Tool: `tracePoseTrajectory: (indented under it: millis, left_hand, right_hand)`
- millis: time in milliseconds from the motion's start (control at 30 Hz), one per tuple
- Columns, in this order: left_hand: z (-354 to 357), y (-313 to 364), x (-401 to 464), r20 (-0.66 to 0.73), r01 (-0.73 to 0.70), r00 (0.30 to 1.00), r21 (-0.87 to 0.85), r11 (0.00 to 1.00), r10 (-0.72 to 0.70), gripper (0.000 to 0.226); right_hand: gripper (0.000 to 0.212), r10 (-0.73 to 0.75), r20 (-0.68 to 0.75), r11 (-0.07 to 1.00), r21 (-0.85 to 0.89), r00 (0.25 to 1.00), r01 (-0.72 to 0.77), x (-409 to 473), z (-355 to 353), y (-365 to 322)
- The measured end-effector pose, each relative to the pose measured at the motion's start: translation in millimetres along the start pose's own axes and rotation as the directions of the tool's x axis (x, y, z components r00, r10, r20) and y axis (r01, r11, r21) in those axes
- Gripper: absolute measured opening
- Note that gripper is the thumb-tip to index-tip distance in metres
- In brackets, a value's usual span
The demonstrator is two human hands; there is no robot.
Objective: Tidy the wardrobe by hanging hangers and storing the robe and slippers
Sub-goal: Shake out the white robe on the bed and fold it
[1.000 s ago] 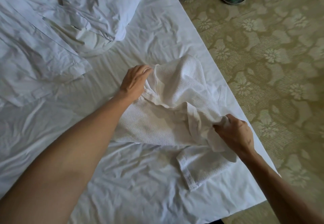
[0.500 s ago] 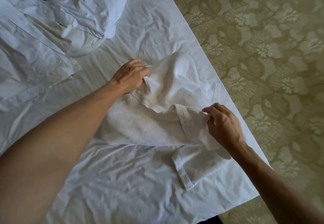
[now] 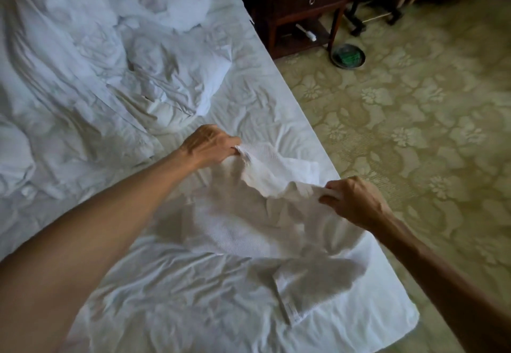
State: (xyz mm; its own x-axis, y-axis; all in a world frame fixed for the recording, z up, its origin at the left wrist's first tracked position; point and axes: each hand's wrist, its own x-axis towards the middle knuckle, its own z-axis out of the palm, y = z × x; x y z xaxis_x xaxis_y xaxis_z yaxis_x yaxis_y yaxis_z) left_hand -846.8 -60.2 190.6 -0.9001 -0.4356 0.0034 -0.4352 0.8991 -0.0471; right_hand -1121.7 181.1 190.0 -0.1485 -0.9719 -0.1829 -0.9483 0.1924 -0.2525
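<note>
Head view shows a white waffle-weave robe (image 3: 243, 225) lying crumpled on the bed (image 3: 171, 303), near the bed's right edge. Its upper part is lifted off the sheet and stretched between two hands, while the lower part lies flat; a folded piece with a stitched hem (image 3: 293, 297) sits nearest the camera.

The left hand (image 3: 210, 145) reaches in from the lower left with the arm extended, knuckles up, and its fingers (image 3: 231, 145) are curled tight around a bunched corner of the robe. The right hand (image 3: 356, 200) comes in from the lower right, back of the hand up, and its fingers (image 3: 329, 196) pinch another fold of the cloth at the robe's right side. Both hands hold the cloth raised, with a sagging span between them.

Beyond the robe, a rumpled white duvet (image 3: 60, 90) and a pillow (image 3: 179, 81) cover the far left of the bed. Past the bed's corner stands a dark wooden nightstand (image 3: 304, 9) with a ring pull on its drawer. On the patterned green carpet (image 3: 414, 117) beside the nightstand's leg sits a round dish (image 3: 348, 56) holding something green.
</note>
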Motion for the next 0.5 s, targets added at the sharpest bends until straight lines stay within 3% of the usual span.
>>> tracePoseTrajectory:
  millis: [133,233,367,500]
  left_hand:
    - [-87,-19,-18,-0.03,0.222,0.974,-0.027,0.975,-0.223,0.038]
    - [-159,-35,-39,-0.067,0.29,0.954,-0.05,0.956,-0.293,0.04]
    - [-260,-56,-74,-0.117,0.304,0.947,0.015,0.952,-0.301,0.042]
    - [-359,-73,-106,-0.064,0.318,0.948,0.173,0.932,-0.311,0.043]
  right_hand:
    - [0.021,0.1,-0.3,0.995,0.011,0.949,-0.101,8,-87,-23]
    - [0.027,0.153,-0.375,0.988,0.028,0.914,-0.154,19,-156,-47]
    - [0.034,0.074,-0.441,0.993,-0.049,0.894,-0.107,34,-255,-87]
    - [0.034,-0.027,-0.501,0.986,-0.155,0.865,-0.059,40,-347,-135]
